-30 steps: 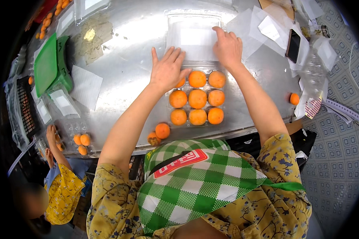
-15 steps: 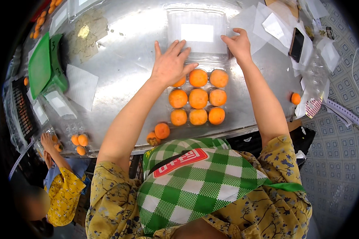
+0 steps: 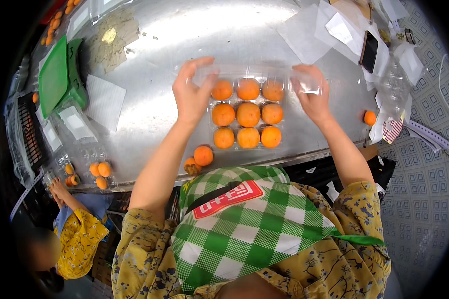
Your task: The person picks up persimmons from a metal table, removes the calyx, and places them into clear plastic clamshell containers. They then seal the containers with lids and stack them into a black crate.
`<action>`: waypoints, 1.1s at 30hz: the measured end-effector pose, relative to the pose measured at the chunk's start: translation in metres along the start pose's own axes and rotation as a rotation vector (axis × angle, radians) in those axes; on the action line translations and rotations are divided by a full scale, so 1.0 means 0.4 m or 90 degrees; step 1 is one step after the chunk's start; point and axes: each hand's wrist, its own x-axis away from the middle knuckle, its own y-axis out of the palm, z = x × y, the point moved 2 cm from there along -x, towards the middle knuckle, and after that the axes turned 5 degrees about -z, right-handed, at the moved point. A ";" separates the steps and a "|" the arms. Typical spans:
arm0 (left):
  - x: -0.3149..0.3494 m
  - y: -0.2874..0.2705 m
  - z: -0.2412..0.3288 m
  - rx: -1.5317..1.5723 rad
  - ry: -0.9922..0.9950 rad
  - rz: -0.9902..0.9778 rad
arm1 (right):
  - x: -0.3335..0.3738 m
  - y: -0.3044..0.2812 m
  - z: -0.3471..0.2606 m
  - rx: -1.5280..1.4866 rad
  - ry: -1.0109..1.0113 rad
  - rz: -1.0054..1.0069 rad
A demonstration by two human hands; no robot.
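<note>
A clear plastic clamshell box (image 3: 209, 133) lies in front of me, its base filled with rows of round orange fruits (image 3: 248, 115). Its transparent lid (image 3: 249, 71) is lifted over the far row, joined along the far side. My left hand (image 3: 191, 93) grips the lid's left edge between thumb and fingers. At the right edge, my right hand (image 3: 310, 93) holds the same lid, partly seen through the plastic. Two loose fruits (image 3: 203, 155) sit beside the box near the table's front edge; the nearer one has dark patches.
Green scales (image 3: 55, 79) and paper sheets (image 3: 105, 102) stand left on the metal table (image 3: 159, 70). At lower left, a co-worker's hand (image 3: 59, 190) is near another fruit box (image 3: 87, 164). A phone (image 3: 369, 52), papers and a loose fruit (image 3: 369, 117) lie right.
The lid, flat on the table beyond the fruits before, has swung up toward me. Both hands have come nearer with its edges, and the left has closed on it.
</note>
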 end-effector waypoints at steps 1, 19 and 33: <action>0.041 0.002 0.011 -0.009 0.045 -0.006 | 0.029 -0.004 -0.010 0.032 -0.050 -0.026; 0.282 0.035 -0.108 0.014 -0.296 -0.110 | 0.297 0.063 -0.006 -0.287 0.442 -0.219; 0.124 0.009 -0.146 0.221 -0.430 -0.133 | 0.132 0.113 0.078 -0.376 0.599 -0.329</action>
